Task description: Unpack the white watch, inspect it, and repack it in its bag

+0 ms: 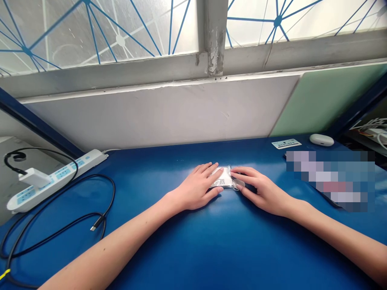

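Observation:
A small flat white item in a clear plastic bag (223, 175) lies at the middle of the blue table. My left hand (201, 186) rests flat over the left part of it, fingers spread and palm down. At the right end of the bag, my right hand (263, 191) has its thumb and fingertips on the loose clear flap (238, 182). Those fingers are bent towards each other around the flap. What the white item is cannot be made out, as my left fingers cover part of it.
On the left are a white power strip (63, 177) with a plugged-in charger (34, 178) and a looped black cable (113, 193). A printed card (286, 143), a white earbud case (321, 139) and a blurred-out flat object (332, 181) lie on the right. A pale panel (169, 114) stands behind.

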The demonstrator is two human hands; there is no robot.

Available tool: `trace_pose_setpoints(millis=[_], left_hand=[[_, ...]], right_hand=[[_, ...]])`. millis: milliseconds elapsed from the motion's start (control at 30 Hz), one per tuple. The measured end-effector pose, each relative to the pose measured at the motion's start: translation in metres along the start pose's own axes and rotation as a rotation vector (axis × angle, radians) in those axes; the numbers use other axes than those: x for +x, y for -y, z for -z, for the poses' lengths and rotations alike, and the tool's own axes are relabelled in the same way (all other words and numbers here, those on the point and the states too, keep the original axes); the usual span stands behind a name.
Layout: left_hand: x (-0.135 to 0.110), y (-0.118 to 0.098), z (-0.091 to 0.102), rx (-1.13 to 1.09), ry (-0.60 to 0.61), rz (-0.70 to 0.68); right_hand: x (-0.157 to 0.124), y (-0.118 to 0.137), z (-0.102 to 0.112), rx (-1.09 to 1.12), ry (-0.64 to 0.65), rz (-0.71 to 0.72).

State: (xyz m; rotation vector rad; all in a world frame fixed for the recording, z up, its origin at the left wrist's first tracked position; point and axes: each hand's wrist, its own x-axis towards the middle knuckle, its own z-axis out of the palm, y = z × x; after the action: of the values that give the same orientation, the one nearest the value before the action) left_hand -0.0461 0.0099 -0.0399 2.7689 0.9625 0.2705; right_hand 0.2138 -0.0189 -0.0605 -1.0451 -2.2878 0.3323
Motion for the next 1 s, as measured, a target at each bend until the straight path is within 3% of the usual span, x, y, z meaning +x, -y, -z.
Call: trace_pose_setpoints(millis=[800, 1000], left_hand=[[0.003, -0.007, 0.0, -0.016, -0.016, 0.033], [0.003, -0.007, -0.004, -0.058, -0.045, 0.032]], right_hand=[[0.011, -0.003, -0.002, 0.083, 0.116, -0.054], [0.01, 0.007, -0.007, -0.015, 0.091, 0.019]])
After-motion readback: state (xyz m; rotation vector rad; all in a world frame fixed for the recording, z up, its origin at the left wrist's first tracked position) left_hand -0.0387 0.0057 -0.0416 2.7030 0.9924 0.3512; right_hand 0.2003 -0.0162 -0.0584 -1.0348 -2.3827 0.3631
